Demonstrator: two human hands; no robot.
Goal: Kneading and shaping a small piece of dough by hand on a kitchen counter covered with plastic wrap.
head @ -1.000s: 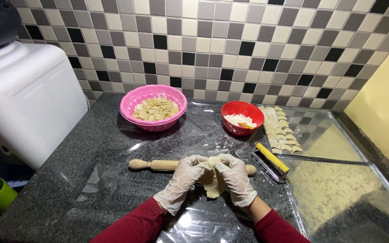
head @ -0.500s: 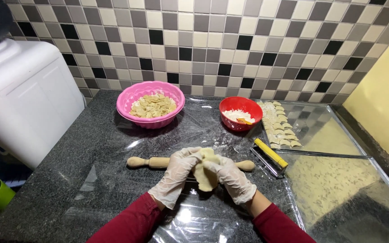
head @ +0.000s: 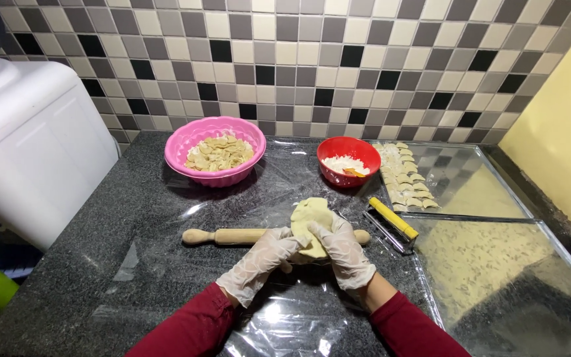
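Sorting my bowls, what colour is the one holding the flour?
Red: the flour bowl shows best in the head view.

My dark speckled stone counter [head: 74, 264], seen from above, with clear plastic film [head: 285, 317] spread over its middle.

On the film, at centre frame, lies a wooden rolling pin [head: 232, 236]. Toward the upper left sits a pink bowl [head: 215, 173] of pale dough pieces; upper centre-right, a red bowl [head: 348, 152] of flour. Right of centre lie a yellow-handled tool [head: 394, 219], rows of shaped dumplings [head: 403, 178], and glass panels [head: 497, 264] across the lower right.
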